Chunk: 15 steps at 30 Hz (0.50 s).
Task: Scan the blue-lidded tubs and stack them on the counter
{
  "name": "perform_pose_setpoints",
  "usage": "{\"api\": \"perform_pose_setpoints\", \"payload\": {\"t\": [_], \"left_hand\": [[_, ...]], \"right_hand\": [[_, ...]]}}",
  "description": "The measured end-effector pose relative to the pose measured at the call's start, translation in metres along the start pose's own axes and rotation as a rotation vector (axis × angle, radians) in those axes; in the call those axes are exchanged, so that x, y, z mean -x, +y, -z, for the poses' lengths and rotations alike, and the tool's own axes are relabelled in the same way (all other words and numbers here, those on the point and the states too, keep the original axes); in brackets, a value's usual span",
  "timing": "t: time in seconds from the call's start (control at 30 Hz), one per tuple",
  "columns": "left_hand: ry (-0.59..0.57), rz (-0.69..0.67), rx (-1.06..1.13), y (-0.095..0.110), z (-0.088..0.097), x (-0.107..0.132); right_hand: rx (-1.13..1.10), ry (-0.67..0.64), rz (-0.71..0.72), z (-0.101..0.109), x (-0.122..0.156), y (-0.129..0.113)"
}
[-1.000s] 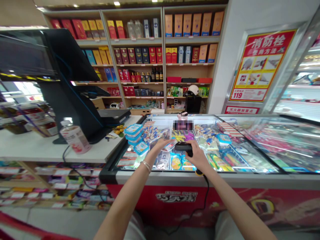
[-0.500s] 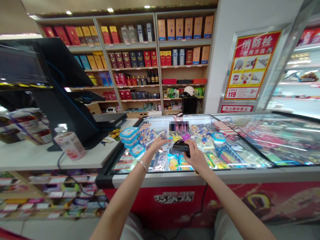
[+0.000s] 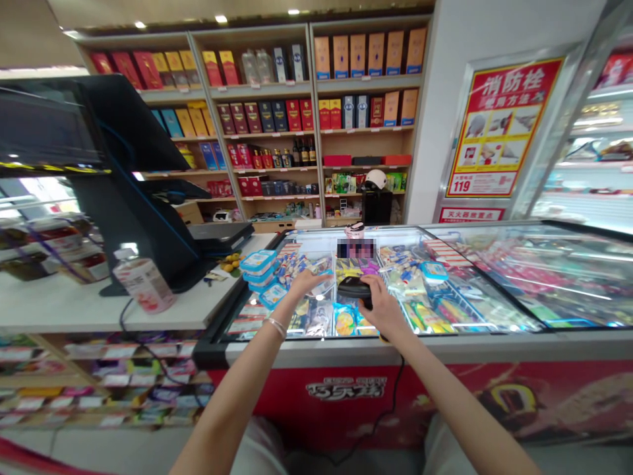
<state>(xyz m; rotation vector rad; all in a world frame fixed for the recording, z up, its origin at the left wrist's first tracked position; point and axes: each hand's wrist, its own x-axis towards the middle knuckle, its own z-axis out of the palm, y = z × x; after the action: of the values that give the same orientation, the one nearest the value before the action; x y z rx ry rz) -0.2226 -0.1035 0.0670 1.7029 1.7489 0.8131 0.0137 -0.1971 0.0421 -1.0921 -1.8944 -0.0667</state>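
Note:
My right hand [image 3: 380, 303] is wrapped round the handle of a black barcode scanner [image 3: 354, 287], its head turned left. My left hand [image 3: 305, 282] is raised over the chest freezer [image 3: 257, 353], to the left of the scanner. Its fingers point right and look pinched at a pale, blue-edged thing, which I cannot tell apart from the packets behind. Blue-lidded tubs [image 3: 258, 262] are stacked left of this hand. Under the freezer glass lie several ice-cream packets [image 3: 345, 319].
A white counter [image 3: 198, 309] at left holds a black till screen [image 3: 39, 125], a pink drink bottle [image 3: 143, 280] and stacked jars. The scanner cable [image 3: 390, 409] hangs down the freezer front. Shelves of boxes [image 3: 267, 115] and a red poster [image 3: 504, 132] stand behind.
My left hand has shifted slightly left and up, and the scanner has moved slightly left with my right hand. The whole view has shifted a little.

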Motion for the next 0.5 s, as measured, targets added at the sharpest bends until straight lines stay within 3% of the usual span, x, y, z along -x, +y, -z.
{"api": "perform_pose_setpoints", "payload": {"t": [0.1,0.17,0.37,0.5], "left_hand": [[0.034,-0.097,-0.246,0.015,-0.013,0.004],[0.05,-0.241,-0.333,0.032,-0.035,0.008],[-0.027,-0.482,-0.377,0.102,-0.14,0.019],[-0.049,-0.548,-0.406,0.14,-0.201,0.015]], "right_hand": [[-0.063,0.113,-0.082,0.013,0.001,0.017],[-0.113,0.202,-0.176,0.028,0.004,0.041],[-0.47,0.452,-0.674,0.085,0.029,0.13],[-0.7,0.553,-0.879,0.111,0.041,0.165]]}}
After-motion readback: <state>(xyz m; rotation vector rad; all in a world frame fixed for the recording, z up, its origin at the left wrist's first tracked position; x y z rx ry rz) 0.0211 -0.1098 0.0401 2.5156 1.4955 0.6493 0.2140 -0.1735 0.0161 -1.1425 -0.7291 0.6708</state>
